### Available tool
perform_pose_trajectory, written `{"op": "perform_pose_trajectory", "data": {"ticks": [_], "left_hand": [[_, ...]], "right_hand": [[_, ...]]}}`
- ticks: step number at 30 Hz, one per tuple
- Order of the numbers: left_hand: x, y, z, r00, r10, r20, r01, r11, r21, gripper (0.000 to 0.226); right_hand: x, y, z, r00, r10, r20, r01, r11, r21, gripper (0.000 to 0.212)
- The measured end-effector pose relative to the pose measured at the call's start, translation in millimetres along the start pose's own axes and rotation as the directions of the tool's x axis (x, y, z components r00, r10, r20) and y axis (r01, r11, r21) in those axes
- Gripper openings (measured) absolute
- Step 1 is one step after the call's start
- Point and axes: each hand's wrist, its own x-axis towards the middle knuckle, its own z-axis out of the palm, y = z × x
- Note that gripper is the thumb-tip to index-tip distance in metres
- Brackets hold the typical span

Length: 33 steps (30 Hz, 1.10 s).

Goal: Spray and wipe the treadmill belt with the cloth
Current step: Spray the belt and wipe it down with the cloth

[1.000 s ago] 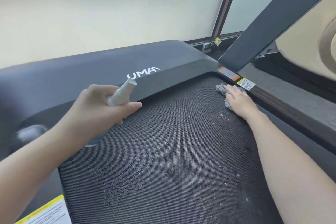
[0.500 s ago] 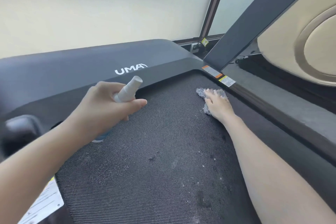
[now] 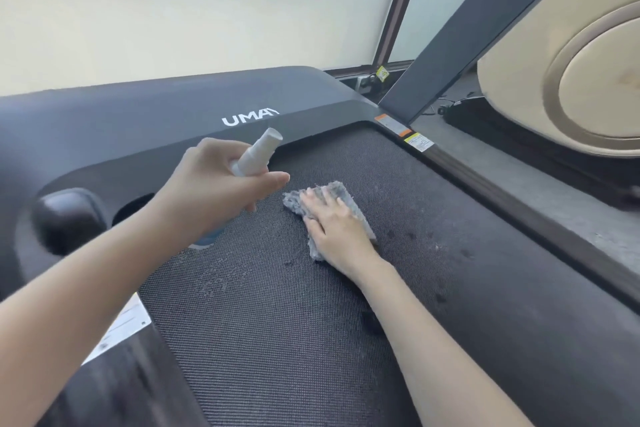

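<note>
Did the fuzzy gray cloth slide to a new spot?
Yes. The cloth under the right hand slid leftward across the belt, away from the warning stickers at the right corner, toward the middle near the spray bottle.

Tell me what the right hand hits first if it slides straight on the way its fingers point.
Probably nothing but belt at first: the right hand, flat on the cloth, points up-left toward the dark cover. The left hand with the bottle hangs close beside that line; depth is unclear.
</note>
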Motion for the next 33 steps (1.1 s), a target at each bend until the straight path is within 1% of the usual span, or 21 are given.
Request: {"op": "perform_pose_trajectory", "data": {"ticks": [2,6,9,11,13,15,16,21,23,28,30,33], "left_hand": [[-5,0,-2,1.0,0.009,-0.005,-0.009,1.0,-0.002,0.037],[-13,-3,-6,1.0,0.026,-0.008,-0.026,0.999,-0.018,0.047],[-16,-7,-8,1.0,0.023,-0.008,-0.023,0.999,-0.029,0.044],[-18,-8,-7,1.0,0.021,-0.014,-0.022,0.999,-0.03,0.042],[-19,-9,-5,1.0,0.012,-0.023,-0.013,0.999,-0.03,0.041],[-18,-11,-4,1.0,0.011,-0.02,-0.012,0.999,-0.029,0.038],[-17,-12,-3,1.0,0.013,-0.017,-0.014,1.0,-0.028,0.037],[-14,-18,-2,0.999,-0.004,-0.039,0.005,1.0,0.011,0.033],[-13,-19,-1,0.999,-0.019,-0.048,0.02,1.0,0.02,0.032],[-9,-20,3,0.998,-0.043,-0.036,0.044,0.998,0.035,0.032],[-8,-21,6,0.998,-0.052,-0.023,0.053,0.997,0.048,0.03],[-5,-21,10,0.998,-0.065,-0.01,0.065,0.996,0.062,0.03]], "right_hand": [[-15,-22,7,0.998,-0.061,0.018,0.061,0.997,0.041,0.048],[-53,-58,22,0.975,-0.223,0.024,0.22,0.972,0.079,0.049],[-82,-76,26,0.942,-0.333,0.048,0.326,0.939,0.112,0.05],[-99,-84,27,0.899,-0.426,0.099,0.414,0.902,0.121,0.051],[-113,-86,28,0.838,-0.524,0.151,0.508,0.851,0.13,0.053],[-119,-83,27,0.791,-0.582,0.186,0.569,0.813,0.123,0.052],[-119,-80,27,0.782,-0.594,0.189,0.584,0.804,0.109,0.051],[-109,-70,27,0.803,-0.578,0.143,0.575,0.815,0.069,0.048],[-100,-59,25,0.827,-0.548,0.128,0.548,0.836,0.041,0.048],[-57,-6,10,0.913,-0.391,0.114,0.398,0.916,-0.046,0.052],[-35,18,4,0.942,-0.317,0.113,0.324,0.945,-0.044,0.056],[-5,54,-5,0.974,-0.21,0.079,0.214,0.976,-0.04,0.052]]}}
